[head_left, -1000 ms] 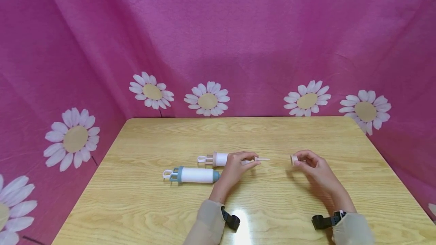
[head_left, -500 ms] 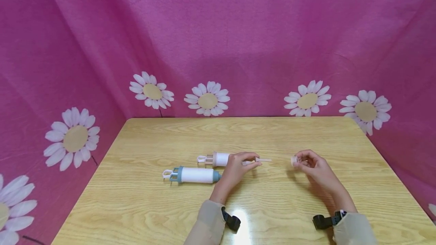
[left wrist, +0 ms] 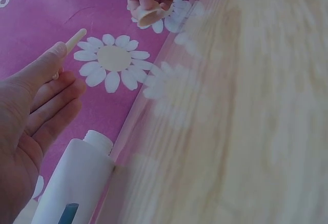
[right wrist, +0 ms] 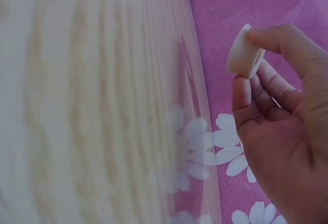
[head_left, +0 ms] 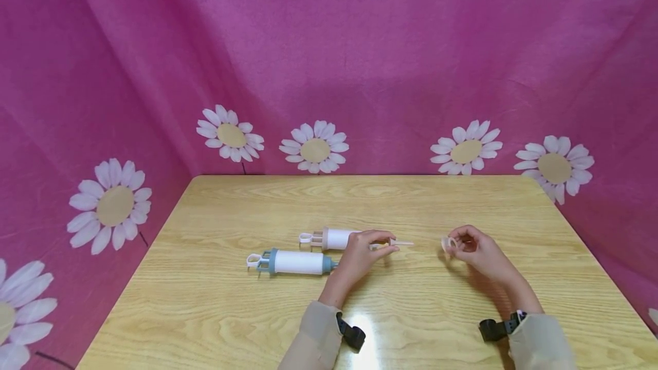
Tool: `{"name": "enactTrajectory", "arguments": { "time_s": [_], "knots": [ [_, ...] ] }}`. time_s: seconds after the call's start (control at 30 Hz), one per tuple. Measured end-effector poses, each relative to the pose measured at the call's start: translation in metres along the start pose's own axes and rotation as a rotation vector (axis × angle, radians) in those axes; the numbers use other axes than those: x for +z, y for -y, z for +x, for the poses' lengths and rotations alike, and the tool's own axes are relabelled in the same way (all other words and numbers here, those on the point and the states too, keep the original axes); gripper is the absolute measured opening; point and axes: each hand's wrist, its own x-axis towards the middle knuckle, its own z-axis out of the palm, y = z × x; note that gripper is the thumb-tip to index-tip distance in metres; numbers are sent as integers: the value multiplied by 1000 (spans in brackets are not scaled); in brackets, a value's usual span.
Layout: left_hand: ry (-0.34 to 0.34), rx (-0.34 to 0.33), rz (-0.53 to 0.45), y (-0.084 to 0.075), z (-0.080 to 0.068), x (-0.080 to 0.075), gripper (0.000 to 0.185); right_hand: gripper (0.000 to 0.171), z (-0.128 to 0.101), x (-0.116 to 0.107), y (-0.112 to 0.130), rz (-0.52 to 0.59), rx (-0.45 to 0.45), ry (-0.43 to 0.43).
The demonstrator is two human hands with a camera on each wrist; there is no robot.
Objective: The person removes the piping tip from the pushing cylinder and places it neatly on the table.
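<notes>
My left hand (head_left: pixel 362 253) pinches a slim, pale tapered nozzle (head_left: pixel 404 243) between thumb and fingertips, its thin end pointing right. Held between the thumb and fingers of my right hand (head_left: pixel 480 250) is a beige ring-shaped collar (head_left: pixel 445 244), apart from the nozzle; the right wrist view shows its side wall (right wrist: pixel 241 55). Behind my left hand lies a white syringe-like tube (head_left: pixel 339 239) with a beige end and a white loop handle. A similar tube with teal ends (head_left: pixel 299 262) lies nearer me. The left wrist view shows a white threaded neck (left wrist: pixel 98 141) below my left hand.
Both tubes lie on a wood-grain table (head_left: pixel 231 313), their loop handles pointing left. A pink curtain (head_left: pixel 360 61) with white daisies stands along the table's back and sides. A black camera is strapped to each wrist.
My right hand has turned the collar, so its round opening now shows in the head view. The nozzle in my left hand has shifted slightly right. Both tubes stay put.
</notes>
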Motion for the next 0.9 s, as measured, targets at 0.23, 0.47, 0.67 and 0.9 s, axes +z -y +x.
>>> {"name": "enactTrajectory", "arguments": {
  "time_s": [0.23, 0.47, 0.67, 0.9],
  "knots": [
    [19, -15, -22, -2, 0, 1, 24, 26, 4, 0, -3, -78, -39, 29],
    [18, 1, -12, -3, 0, 2, 23, 24, 6, 2, -8, -198, -43, 28],
    [39, 5, -16, -4, 1, 3, 21, 25, 5, 2, -8, -225, -53, 39],
    [119, -37, -17, -9, 4, 5, 20, 26, 5, 3, -9, -215, -58, 58]
  ]
}}
